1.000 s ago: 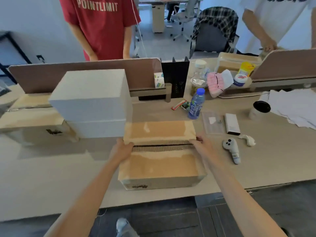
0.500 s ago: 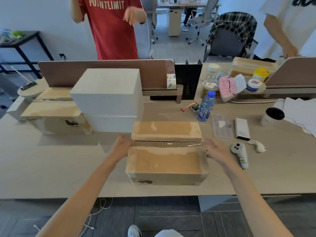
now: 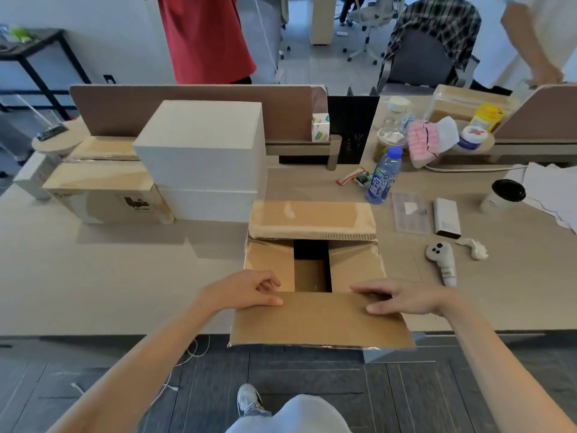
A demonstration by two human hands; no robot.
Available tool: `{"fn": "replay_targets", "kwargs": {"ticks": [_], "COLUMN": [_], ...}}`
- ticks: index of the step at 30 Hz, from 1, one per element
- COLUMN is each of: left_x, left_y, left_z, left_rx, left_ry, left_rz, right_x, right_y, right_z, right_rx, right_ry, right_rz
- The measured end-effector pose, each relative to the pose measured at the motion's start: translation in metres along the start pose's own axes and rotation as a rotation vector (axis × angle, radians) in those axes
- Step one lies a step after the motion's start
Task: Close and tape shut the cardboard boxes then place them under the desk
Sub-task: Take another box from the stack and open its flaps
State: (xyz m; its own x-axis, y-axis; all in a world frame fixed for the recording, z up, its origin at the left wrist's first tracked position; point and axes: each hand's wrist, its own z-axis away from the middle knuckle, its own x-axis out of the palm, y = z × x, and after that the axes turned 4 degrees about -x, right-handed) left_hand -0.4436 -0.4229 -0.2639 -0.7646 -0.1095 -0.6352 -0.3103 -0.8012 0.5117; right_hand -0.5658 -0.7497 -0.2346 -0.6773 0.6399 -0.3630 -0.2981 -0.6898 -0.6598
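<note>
A brown cardboard box [image 3: 312,226] stands on the desk [image 3: 125,276] in front of me with its top open. Its near flap [image 3: 321,320] is folded out toward me, past the desk's front edge. My left hand [image 3: 243,290] pinches that flap at its left corner, thumb on top and fingers curled under. My right hand [image 3: 402,296] grips the flap's right corner the same way. The far flap is lying flat, and the two short side flaps are folded in, with a dark gap between them. A second brown box [image 3: 103,195] sits at the far left.
Two stacked white boxes [image 3: 203,157] stand left of the open box. To the right lie a water bottle [image 3: 383,176], a white controller [image 3: 441,260], a white case [image 3: 446,217], a cup [image 3: 504,195] and papers. Two people stand beyond the desk divider [image 3: 193,107].
The box top was closed with my hands at its ends. Now both hands have pulled the near flap open toward me, showing the inside.
</note>
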Motion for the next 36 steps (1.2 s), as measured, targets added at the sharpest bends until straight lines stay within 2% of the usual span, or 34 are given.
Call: {"fn": "replay_targets", "kwargs": {"ticks": [3,9,12,15,18,21,24,28,30,32,36], "left_x": [0.007,0.018,0.023,0.02,0.001,-0.021,-0.043,-0.064,-0.067,-0.062,-0.045], "left_y": [0.005,-0.002,-0.005,-0.004,-0.003,-0.001,-0.001,0.0,0.003,0.004,0.007], "left_z": [-0.003,-0.01,-0.018,-0.03,-0.048,-0.067,-0.093,-0.129,-0.146,-0.156,-0.165], "left_rx": [0.038,0.101,0.069,0.053,0.135,0.242,0.271,0.187,0.137,0.097,0.077], "left_ry": [0.053,0.134,0.165,0.278,0.378,0.468,0.584,0.567,0.571,0.555,0.519], "left_rz": [-0.153,-0.27,-0.268,-0.32,-0.361,-0.385,-0.45,-0.433,-0.485,-0.528,-0.646], "right_x": [0.012,0.026,0.024,0.021,0.008,-0.012,-0.039,-0.068,-0.077,-0.076,-0.057], "right_y": [-0.002,0.001,0.004,0.005,0.002,-0.01,-0.022,-0.035,-0.039,-0.04,-0.037], "right_z": [-0.017,-0.039,-0.052,-0.066,-0.08,-0.087,-0.098,-0.132,-0.153,-0.173,-0.203], "right_rx": [0.007,-0.003,-0.014,0.001,0.031,0.04,0.033,0.096,0.172,0.27,0.355], "right_ry": [0.128,0.44,0.492,0.49,0.566,0.683,0.758,0.854,0.894,0.864,0.836], "right_rz": [0.136,0.058,0.117,0.149,0.187,0.123,0.138,0.189,0.301,0.434,0.46]}}
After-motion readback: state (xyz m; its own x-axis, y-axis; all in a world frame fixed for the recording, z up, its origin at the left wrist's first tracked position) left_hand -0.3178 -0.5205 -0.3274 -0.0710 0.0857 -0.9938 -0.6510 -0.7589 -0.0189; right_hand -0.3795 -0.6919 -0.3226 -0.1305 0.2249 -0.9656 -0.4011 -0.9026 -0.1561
